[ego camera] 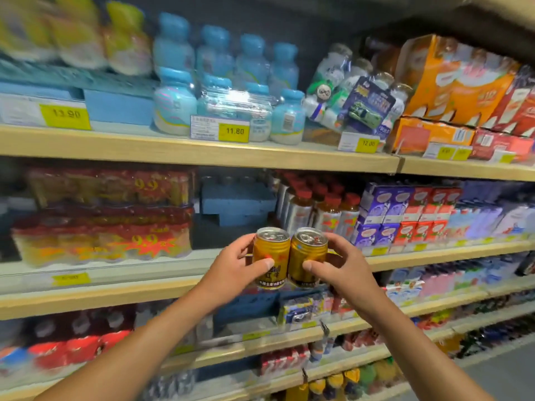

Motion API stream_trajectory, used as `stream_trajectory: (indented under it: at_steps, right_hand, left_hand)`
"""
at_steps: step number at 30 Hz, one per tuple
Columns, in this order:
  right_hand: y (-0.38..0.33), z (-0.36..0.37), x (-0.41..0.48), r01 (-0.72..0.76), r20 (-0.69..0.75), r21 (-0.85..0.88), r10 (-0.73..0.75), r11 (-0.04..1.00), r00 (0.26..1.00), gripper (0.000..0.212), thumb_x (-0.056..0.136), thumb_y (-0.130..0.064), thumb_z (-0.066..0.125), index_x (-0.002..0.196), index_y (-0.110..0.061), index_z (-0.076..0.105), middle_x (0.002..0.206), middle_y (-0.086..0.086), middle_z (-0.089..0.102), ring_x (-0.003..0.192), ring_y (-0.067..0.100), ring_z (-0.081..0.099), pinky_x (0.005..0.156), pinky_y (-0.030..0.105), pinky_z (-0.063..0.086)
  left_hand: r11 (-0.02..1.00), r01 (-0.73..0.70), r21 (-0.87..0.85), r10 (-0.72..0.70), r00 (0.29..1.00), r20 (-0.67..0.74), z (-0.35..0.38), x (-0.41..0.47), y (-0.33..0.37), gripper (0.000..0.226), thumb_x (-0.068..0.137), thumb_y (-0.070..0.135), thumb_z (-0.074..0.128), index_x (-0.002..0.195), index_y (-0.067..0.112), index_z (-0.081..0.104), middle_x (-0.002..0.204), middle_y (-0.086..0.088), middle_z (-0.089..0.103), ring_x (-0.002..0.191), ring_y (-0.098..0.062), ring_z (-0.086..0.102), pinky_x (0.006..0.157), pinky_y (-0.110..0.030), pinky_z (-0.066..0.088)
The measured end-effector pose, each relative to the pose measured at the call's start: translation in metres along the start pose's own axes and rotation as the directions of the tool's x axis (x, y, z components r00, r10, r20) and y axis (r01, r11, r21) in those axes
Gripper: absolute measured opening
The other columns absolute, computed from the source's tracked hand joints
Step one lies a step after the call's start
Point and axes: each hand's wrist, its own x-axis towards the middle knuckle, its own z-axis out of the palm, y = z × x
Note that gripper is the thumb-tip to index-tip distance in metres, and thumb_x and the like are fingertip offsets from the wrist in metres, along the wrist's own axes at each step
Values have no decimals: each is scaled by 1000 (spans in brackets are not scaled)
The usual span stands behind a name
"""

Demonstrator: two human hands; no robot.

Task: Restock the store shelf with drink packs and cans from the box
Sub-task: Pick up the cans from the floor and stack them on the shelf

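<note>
- While I face the shelves, my left hand (pixel 234 264) grips a gold drink can (pixel 270 256), thumb across its label, fingers curled behind.
- My right hand (pixel 344 266) grips a second gold can (pixel 308 256) the same way; both stand upright, touching side by side.
- Both cans are in the air, just before a gap on the middle shelf (pixel 115 293).
- Red shrink-wrapped packs (pixel 101 235) lie left of the gap, red-capped bottles (pixel 327 209) stand right, and a blue foam block (pixel 237 204) sits far back.

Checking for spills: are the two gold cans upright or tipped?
Upright: silver tops face up on the left can, held by the left hand, and the right can, held by the right hand.
</note>
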Motion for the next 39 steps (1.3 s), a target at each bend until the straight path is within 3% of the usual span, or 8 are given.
stream_trajectory:
  at_steps: [8, 12, 15, 19, 24, 31, 34, 39]
  right_hand:
    - [-3, 50, 75, 41, -74, 61, -36, 997, 997, 48, 73, -36, 87, 118, -34, 68, 110, -11, 74, 105, 7, 68, 80, 31, 59]
    - [1, 67, 94, 32, -106, 50, -27, 998, 994, 29, 75, -37, 86, 97, -49, 71, 94, -32, 71, 91, -11, 66, 66, 8, 52]
    - [12, 74, 104, -7, -93, 58, 13, 998, 996, 43, 72, -46, 84, 109, -32, 68, 101, -21, 74, 95, -3, 68, 85, 32, 59]
    - [16, 77, 109, -44, -91, 49, 48, 998, 995, 74, 74, -45, 83, 135, -15, 54, 126, 0, 68, 118, 16, 63, 101, 49, 53]
    - [21, 82, 118, -18, -133, -13, 16, 1000, 991, 38, 77, -37, 82, 110, -27, 65, 106, -8, 73, 98, 9, 70, 90, 41, 57]
    - [9, 91, 154, -60, -198, -86, 42, 995, 979, 49, 79, -29, 82, 123, -17, 64, 96, -13, 74, 91, 2, 67, 83, 33, 52]
    - [-6, 110, 188, -51, -262, -237, -13, 970, 965, 57, 86, -30, 78, 134, -10, 56, 128, 9, 67, 119, 27, 61, 99, 36, 47]
    - [-21, 144, 233, -36, -332, -369, -96, 929, 938, 64, 90, -34, 69, 142, -7, 42, 138, 16, 59, 127, 37, 54, 101, 38, 44]
  left_hand:
    - [978, 1, 211, 10, 999, -51, -55, 57, 1, 43, 77, 31, 84, 113, 35, 61, 114, 10, 72, 98, -4, 70, 82, -22, 57]
    - [892, 85, 444, 14, 976, -216, -72, 100, 4, 86, 74, 43, 84, 146, 22, 41, 125, 9, 59, 111, -8, 59, 88, -25, 49]
    - [880, 64, 471, 74, 961, -268, -83, 141, 15, 76, 75, 29, 86, 140, 19, 47, 134, -3, 60, 122, -21, 58, 102, -35, 46]
    - [879, 85, 469, 70, 951, -302, -95, 182, 23, 61, 80, 21, 81, 134, 15, 52, 118, -4, 61, 106, -21, 58, 78, -26, 53]
    - [809, 197, 554, 28, 929, -370, -100, 215, 7, 62, 85, 23, 77, 138, 9, 47, 135, -15, 56, 122, -31, 54, 93, -31, 44]
    - [654, 166, 738, 97, 949, -299, -114, 227, -16, 39, 86, 26, 73, 120, 8, 65, 116, -16, 68, 107, -32, 64, 90, -43, 54]
    - [656, 113, 746, 130, 957, -259, -119, 227, -21, 41, 84, 29, 76, 118, 11, 64, 115, -14, 68, 107, -31, 64, 90, -42, 53]
    - [676, 125, 726, 105, 959, -263, -124, 233, -26, 50, 82, 35, 78, 123, 13, 61, 119, -12, 67, 110, -30, 63, 90, -40, 53]
